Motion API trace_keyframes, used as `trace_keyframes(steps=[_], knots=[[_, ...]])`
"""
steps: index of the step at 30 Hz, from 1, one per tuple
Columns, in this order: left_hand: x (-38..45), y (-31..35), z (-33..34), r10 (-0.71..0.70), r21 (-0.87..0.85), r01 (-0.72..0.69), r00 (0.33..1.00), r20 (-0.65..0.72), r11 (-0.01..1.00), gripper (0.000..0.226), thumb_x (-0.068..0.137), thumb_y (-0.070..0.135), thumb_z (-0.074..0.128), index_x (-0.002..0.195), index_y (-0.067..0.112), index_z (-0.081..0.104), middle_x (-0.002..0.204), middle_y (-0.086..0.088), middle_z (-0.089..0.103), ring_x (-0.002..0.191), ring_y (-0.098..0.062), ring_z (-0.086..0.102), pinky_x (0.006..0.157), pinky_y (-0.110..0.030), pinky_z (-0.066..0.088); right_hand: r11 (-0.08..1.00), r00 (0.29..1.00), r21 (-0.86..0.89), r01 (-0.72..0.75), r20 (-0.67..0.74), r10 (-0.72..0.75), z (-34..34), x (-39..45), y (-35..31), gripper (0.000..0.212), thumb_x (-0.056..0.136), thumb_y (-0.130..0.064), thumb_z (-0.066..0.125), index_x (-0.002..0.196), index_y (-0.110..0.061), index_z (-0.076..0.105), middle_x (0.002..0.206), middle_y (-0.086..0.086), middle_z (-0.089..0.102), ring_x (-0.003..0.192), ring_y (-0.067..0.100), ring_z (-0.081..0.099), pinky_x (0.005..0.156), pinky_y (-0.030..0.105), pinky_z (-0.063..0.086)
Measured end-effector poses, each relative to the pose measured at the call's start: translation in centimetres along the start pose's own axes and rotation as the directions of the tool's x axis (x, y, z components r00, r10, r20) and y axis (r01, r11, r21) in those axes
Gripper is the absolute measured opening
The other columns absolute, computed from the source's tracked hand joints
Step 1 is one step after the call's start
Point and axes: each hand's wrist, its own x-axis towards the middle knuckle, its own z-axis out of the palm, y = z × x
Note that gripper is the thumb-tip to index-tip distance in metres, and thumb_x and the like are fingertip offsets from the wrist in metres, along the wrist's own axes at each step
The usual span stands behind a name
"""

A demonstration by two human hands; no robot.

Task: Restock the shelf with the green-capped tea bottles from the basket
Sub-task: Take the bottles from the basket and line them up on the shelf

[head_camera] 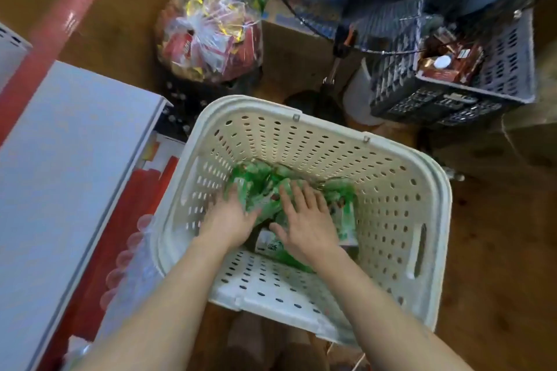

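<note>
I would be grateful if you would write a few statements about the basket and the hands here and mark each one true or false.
1. Both hands are down inside the white basket. True.
2. The left hand is holding a bottle up above the basket rim. False: it lies on the green-labelled bottles at the bottom.
3. The right hand has its fingers spread over the bottles. True.
4. The basket is filled to the brim. False: bottles cover only its bottom.
5. A clear bag of packaged goods lies beyond the basket. True.
</note>
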Motion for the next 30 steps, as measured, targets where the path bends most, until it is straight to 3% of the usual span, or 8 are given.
trace_keyframes(steps=[2,5,11,13,16,21,24,30], knots=[[0.8,-0.5,0.7,-0.030,0.032,0.029,0.998,0.049,0.999,0.094,0.101,0.059,0.058,0.168,0.011,0.012,0.164,-0.030,0.031,0.145,-0.049,0.045,0.115,-0.054,0.045,1.000,1.000,-0.003,0.010,0.013,-0.010,0.9,0.5,-0.1,0.087,0.110,-0.070,0.024,0.175,-0.025,-0.012,0.182,0.010,-0.014,0.168,0.035,-0.015,0.137,0.056,-0.003],[1.5,-0.5,1.5,-0.055,0.157,0.044,0.996,0.069,0.987,0.092,0.098,0.048,0.065,0.163,0.004,0.016,0.155,-0.032,0.040,0.137,-0.047,0.049,0.106,-0.049,0.050,0.999,0.998,-0.002,0.042,0.043,-0.042,2.3,1.8,-0.1,0.088,0.112,-0.065,0.034,0.175,-0.022,-0.011,0.182,0.011,-0.017,0.168,0.033,-0.019,0.137,0.053,0.000],[1.0,0.4,1.2,-0.056,0.377,0.022,0.995,0.078,0.926,0.092,0.097,0.024,0.065,0.165,0.003,0.006,0.155,-0.034,0.039,0.143,-0.048,0.040,0.111,-0.049,0.045,0.990,0.992,-0.073,0.123,0.018,-0.122,4.6,4.4,-0.2,0.094,0.110,-0.057,0.051,0.176,-0.017,-0.003,0.184,0.011,0.001,0.170,0.035,-0.006,0.138,0.054,0.006],[1.3,0.1,1.3,-0.054,0.334,0.034,0.997,0.051,0.942,0.090,0.096,0.023,0.069,0.164,0.008,0.012,0.152,-0.029,0.044,0.139,-0.045,0.046,0.105,-0.048,0.050,0.986,0.991,-0.097,0.135,0.015,-0.134,5.3,5.3,-0.5,0.094,0.109,-0.048,0.058,0.176,-0.017,0.000,0.184,0.012,0.004,0.170,0.036,-0.001,0.137,0.054,0.007],[1.3,0.3,1.0,-0.035,0.229,0.027,0.999,0.029,0.973,0.091,0.097,0.027,0.070,0.166,0.014,0.012,0.151,-0.024,0.046,0.132,-0.043,0.056,0.099,-0.049,0.054,0.980,0.992,-0.161,0.119,-0.021,-0.124,5.8,6.1,-0.6,0.090,0.103,-0.034,0.068,0.176,-0.023,0.016,0.180,0.014,0.025,0.167,0.041,0.018,0.133,0.059,0.020],[0.5,1.2,0.0,0.066,0.073,-0.061,0.996,-0.067,0.995,0.081,0.100,0.030,0.067,0.165,0.013,0.020,0.138,-0.022,0.056,0.115,-0.040,0.066,0.089,-0.042,0.052,0.964,0.996,-0.250,0.089,0.010,-0.089,4.5,7.5,-0.4,0.072,0.100,-0.035,0.068,0.165,-0.033,0.039,0.156,0.013,0.042,0.148,0.043,0.034,0.121,0.060,0.031],[0.4,1.3,-0.3,0.023,-0.037,-0.028,0.992,-0.120,0.999,0.073,0.097,0.030,0.068,0.157,0.012,0.031,0.134,-0.019,0.060,0.113,-0.042,0.066,0.088,-0.042,0.051,0.963,0.995,-0.253,0.096,0.035,-0.090,4.4,7.3,-0.1,0.065,0.097,-0.037,0.073,0.157,-0.027,0.051,0.154,0.009,0.050,0.146,0.041,0.040,0.118,0.062,0.035],[-0.3,1.3,-1.6,-0.003,-0.209,-0.042,0.977,-0.213,0.977,0.068,0.091,0.039,0.072,0.154,0.025,0.048,0.130,-0.012,0.070,0.117,-0.038,0.068,0.096,-0.044,0.057,0.977,0.996,-0.195,0.085,-0.002,-0.087,3.2,4.6,0.5,0.067,0.100,-0.019,0.066,0.163,-0.016,0.042,0.160,0.010,0.050,0.151,0.043,0.041,0.120,0.065,0.036]])
